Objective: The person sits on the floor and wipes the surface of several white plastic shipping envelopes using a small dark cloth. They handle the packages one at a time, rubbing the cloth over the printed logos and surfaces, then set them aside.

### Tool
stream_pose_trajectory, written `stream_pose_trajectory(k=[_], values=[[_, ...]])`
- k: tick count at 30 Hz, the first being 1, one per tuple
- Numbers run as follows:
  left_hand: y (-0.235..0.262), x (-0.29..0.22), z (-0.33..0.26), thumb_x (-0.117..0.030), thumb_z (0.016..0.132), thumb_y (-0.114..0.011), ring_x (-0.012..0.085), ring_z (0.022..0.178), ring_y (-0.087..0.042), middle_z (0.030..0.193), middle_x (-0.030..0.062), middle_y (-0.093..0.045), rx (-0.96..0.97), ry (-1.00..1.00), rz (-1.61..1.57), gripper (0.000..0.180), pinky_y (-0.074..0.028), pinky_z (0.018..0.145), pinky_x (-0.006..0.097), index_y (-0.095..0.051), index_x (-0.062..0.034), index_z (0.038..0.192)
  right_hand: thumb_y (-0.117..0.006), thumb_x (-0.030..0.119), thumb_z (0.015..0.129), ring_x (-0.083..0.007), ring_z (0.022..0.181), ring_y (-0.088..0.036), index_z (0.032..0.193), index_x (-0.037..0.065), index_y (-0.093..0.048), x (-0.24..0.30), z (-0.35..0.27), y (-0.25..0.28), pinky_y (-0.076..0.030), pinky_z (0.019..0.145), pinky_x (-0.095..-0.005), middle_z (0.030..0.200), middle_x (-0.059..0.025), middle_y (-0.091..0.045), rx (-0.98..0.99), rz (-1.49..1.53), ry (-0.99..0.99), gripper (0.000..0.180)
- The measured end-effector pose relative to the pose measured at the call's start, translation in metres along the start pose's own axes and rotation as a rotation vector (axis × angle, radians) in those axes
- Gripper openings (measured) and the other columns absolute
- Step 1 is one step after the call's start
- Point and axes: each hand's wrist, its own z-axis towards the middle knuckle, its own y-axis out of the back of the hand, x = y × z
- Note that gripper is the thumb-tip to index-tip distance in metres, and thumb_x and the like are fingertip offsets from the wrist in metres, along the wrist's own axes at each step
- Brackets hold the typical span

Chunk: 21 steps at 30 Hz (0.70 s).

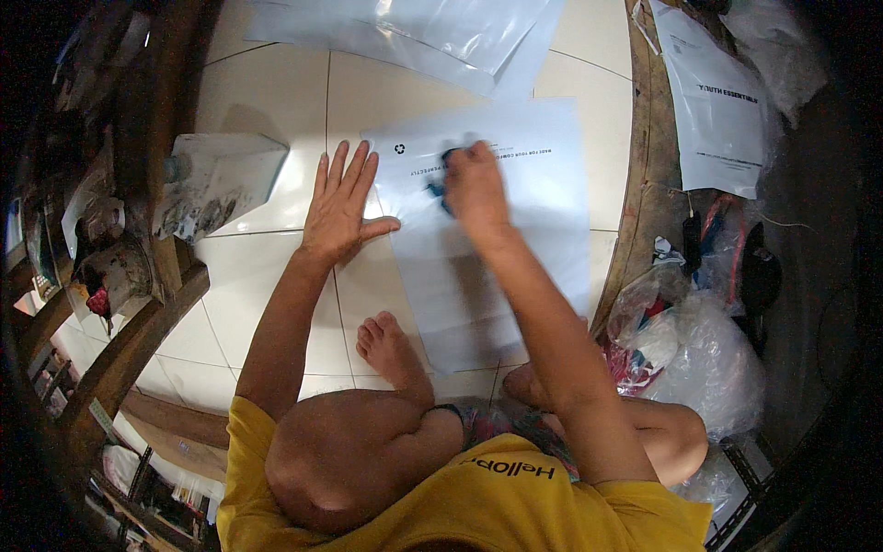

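A whitish, see-through plastic bag (pixel 543 239) with printed dark lettering lies flat on the tiled floor in front of me. My left hand (pixel 340 213) rests palm down at its left edge, fingers spread, the thumb reaching onto the plastic. Over the bag's upper middle, my right hand (pixel 478 195) is closed around a dark teal cloth (pixel 436 189) and presses it against the surface. The hand and cloth are slightly blurred, and part of the cloth is hidden under the fingers.
More plastic bags (pixel 405 32) lie on the floor at the far side. A clear plastic box (pixel 221 179) stands at left beside wooden furniture (pixel 143 340). At right, a printed bag (pixel 717 110) lies over a wooden edge, above stuffed clear plastic bags (pixel 708 368). My bare foot (pixel 394 350) is near the sheet.
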Motion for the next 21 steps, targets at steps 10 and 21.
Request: stream_pose_trajectory(k=[10,21], values=[[0.007,-0.006,0.008,-0.066,0.072,-0.073,0.0376,0.153,-0.009,0.163,0.0173,-0.021,0.005,-0.005,-0.102,0.113,-0.006,0.124,0.056,-0.029,-0.0015,0.154,-0.073,0.003,0.080,-0.0350,0.092,-0.067,0.097,0.000,-0.070,-0.085,0.008,0.076,-0.053,0.086,-0.0405,0.100,-0.0195,-0.068,-0.132,-0.003,-0.110,0.017],[0.006,0.005,-0.007,-0.065,0.070,-0.074,0.0381,0.153,-0.006,0.166,0.0158,-0.014,0.012,0.020,-0.044,0.116,-0.004,0.123,0.057,-0.026,-0.0045,0.156,-0.064,-0.003,0.077,-0.0394,0.093,-0.056,0.085,-0.001,-0.062,-0.033,0.003,0.017,-0.047,0.083,-0.0479,0.089,-0.0204,-0.057,-0.020,-0.078,0.017,0.008]])
